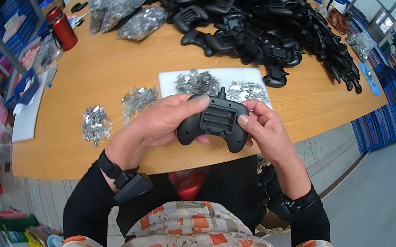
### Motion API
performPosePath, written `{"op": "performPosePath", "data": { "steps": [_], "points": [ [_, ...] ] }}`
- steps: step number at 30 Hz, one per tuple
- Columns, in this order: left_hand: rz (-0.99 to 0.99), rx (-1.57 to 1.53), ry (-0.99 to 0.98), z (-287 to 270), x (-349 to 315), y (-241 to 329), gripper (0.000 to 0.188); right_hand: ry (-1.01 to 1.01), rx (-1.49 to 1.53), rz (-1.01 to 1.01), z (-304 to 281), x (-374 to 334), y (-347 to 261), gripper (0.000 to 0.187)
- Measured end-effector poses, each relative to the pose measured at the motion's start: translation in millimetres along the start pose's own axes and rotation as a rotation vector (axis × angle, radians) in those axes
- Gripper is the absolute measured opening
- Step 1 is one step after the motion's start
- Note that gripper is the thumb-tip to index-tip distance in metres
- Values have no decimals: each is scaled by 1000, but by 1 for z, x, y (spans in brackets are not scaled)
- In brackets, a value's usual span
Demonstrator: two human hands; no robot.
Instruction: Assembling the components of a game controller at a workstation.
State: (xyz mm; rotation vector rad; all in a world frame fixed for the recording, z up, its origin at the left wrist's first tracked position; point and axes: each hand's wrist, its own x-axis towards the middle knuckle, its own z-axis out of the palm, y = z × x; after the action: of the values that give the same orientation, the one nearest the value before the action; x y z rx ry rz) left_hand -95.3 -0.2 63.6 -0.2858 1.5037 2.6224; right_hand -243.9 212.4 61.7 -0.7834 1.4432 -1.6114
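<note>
A black plastic shell (pixel 213 122), shaped like a game controller half with two rounded grips and a ribbed rectangular recess in its middle, is being held just above the near edge of the worktop (pixel 94 78), in front of the person's chest. The left hand (pixel 156 125) is lying over the shell's left grip, its fingers (pixel 189 105) curled closed along the top edge, thumb tucked beneath. The right hand (pixel 265 130) is gripping the right side, fingers wrapped under it and the thumb pressing on the rim of the recess. Both hands are closed firmly on the shell.

Just beyond it, a white sheet (pixel 169 81) is lying on the worktop, carrying two heaps of small shiny metal parts (pixel 197 82). Two more such heaps (pixel 95 123) are sitting on bare wood to the left, near each other. The worktop is smooth, pale wood with a curved edge.

Farther back, a big tangled pile of matching black shells (pixel 253 13) is covering the right half. Clear bags (pixel 140 23) filled with glinting metal bits are lying at the far middle, with a red bottle (pixel 63 30) standing upright to their left.
</note>
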Motion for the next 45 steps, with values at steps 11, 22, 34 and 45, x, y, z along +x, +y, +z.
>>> {"op": "performPosePath", "data": {
  "steps": [11, 22, 34, 45],
  "points": [
    [341, -350, 266, 5, -45, -75, 39, -145, -49, 199, 62, -29, 45, 29],
    [195, -92, 359, 5, -33, -75, 74, 378, -1088, -312, -22, 28, 47, 12],
    [216, 200, 418, 3, -28, -75, 67, 420, -1312, -281, -21, 47, 54, 15],
    [197, 138, 303, 11, -21, -74, 23, 502, -1333, -264, -18, 47, 58, 13]
  ]
}}
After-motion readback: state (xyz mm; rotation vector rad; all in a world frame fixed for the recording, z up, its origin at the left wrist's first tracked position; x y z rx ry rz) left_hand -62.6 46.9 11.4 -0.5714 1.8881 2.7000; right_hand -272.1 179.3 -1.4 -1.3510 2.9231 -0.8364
